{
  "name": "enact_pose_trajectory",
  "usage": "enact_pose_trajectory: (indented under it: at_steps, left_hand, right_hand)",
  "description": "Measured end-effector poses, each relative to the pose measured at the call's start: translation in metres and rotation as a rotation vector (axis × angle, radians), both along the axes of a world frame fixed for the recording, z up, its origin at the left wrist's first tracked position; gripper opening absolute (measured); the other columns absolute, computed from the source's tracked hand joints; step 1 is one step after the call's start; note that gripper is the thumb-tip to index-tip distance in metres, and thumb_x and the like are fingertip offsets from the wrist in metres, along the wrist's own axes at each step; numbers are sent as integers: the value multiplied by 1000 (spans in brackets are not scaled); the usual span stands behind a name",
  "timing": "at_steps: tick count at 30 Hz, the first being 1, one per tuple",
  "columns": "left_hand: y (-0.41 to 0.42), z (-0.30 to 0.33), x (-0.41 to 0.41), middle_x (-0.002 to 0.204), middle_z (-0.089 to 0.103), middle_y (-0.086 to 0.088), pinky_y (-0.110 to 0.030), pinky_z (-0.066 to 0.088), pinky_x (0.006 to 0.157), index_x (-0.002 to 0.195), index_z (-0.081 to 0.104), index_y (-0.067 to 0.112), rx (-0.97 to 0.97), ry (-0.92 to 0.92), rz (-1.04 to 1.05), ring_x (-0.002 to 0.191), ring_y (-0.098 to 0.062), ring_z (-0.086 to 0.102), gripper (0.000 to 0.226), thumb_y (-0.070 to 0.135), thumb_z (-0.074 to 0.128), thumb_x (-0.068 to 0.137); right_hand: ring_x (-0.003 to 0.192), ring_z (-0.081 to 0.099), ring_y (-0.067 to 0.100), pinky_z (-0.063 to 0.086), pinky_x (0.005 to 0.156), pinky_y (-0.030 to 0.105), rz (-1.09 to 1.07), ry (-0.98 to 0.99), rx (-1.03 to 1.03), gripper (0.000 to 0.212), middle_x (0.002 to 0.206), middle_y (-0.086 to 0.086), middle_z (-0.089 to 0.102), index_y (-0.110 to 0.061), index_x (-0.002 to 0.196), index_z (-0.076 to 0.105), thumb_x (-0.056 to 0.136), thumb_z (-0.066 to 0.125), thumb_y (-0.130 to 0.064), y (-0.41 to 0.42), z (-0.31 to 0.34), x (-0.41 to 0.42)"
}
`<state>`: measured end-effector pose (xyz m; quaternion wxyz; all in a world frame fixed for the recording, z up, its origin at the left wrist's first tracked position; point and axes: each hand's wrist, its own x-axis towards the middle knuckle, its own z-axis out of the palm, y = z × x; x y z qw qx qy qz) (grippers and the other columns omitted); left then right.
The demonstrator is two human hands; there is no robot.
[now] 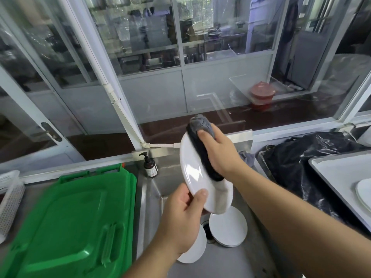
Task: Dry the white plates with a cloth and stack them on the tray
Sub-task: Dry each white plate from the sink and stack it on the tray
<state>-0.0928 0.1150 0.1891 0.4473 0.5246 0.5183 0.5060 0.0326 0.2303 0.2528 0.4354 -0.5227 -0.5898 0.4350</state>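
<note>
While the left hand (pixel 181 215) pinches a white plate (pixel 197 177) by its lower rim above the sink (pixel 230 263), the right hand (pixel 218 151) grasps the cloth (pixel 202 127) against it.
Tilted so, its face meets the cloth; two plates (pixel 228 229) wait in the sink, one lies on the tray (pixel 337 169) right of it.

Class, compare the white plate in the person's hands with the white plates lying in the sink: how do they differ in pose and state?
The held plate is tilted on edge above the sink; the sink plates lie flat on its bottom. The held plate is gripped by the left hand while the right hand presses a grey cloth on it; the sink plates are untouched. Both are white and round.
</note>
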Motion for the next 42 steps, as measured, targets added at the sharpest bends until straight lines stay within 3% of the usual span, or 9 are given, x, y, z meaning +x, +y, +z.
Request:
enact_pose_trajectory:
  at_steps: [3,7,13,19,26,29,32,39,42]
  left_hand:
    - [-4,1,4,97,78,7,-37,61,85,101,70,41,39,75,26,96,-12,74,23,58,60,89]
    - [-5,-3,2,60,54,6,-20,35,53,82,54,30,82,253,65,55,-3,44,33,62,53,91]
    - [5,-3,-6,58,55,23,-14,31,47,81,53,57,105,529,-39,48,-1,46,32,33,54,102]
    - [14,0,-18,76,67,10,-25,32,53,109,45,51,247,917,-83,70,-14,63,27,25,49,101]
    - [17,-5,-21,151,60,-10,-38,60,92,161,42,25,386,1449,-41,128,-26,66,71,15,66,94]
    - [13,-9,-20,167,41,6,-43,39,121,162,33,38,247,1349,-79,153,-16,38,58,43,40,105]
    - [6,-8,-24,164,42,17,-41,33,124,158,42,37,221,1093,33,151,-8,35,61,61,37,102]
    - [32,-3,-30,111,78,13,-30,56,82,112,71,35,-328,-58,454,101,-7,71,17,24,60,106]
    - [27,-7,-25,93,81,13,-37,59,86,90,77,30,-356,-171,522,99,-15,74,24,13,64,102]
  right_hand:
    - [95,64,-8,42,82,26,-90,94,-135,19,92,-32,71,-63,100,64,95,47,-59,0,2,-3]
    - [124,56,27,38,108,38,-177,213,-375,62,134,-7,57,-33,157,43,102,40,-61,-10,-9,-10]
    - [120,64,31,51,109,52,-134,417,-618,70,139,3,63,-23,155,47,97,46,-63,-28,-16,-16]
    - [80,76,22,58,59,33,-83,510,-567,66,92,3,77,-13,120,67,78,82,-61,-29,-8,-1]
    - [57,72,25,62,60,38,-221,558,-533,10,61,8,69,-3,97,67,94,70,-12,-22,-42,23]
    - [85,79,41,62,86,62,-216,604,-570,22,92,24,79,1,114,69,95,70,-10,-19,-58,36]
    - [73,77,33,65,72,52,-217,604,-597,32,92,19,76,1,124,64,96,71,-11,-15,-70,52]
    - [90,79,41,65,78,59,-50,610,-665,25,106,22,79,-3,119,71,96,71,-12,-16,-85,82]
    - [98,76,46,61,85,65,0,571,-673,22,110,26,78,-3,117,73,97,70,-11,-18,-88,91]
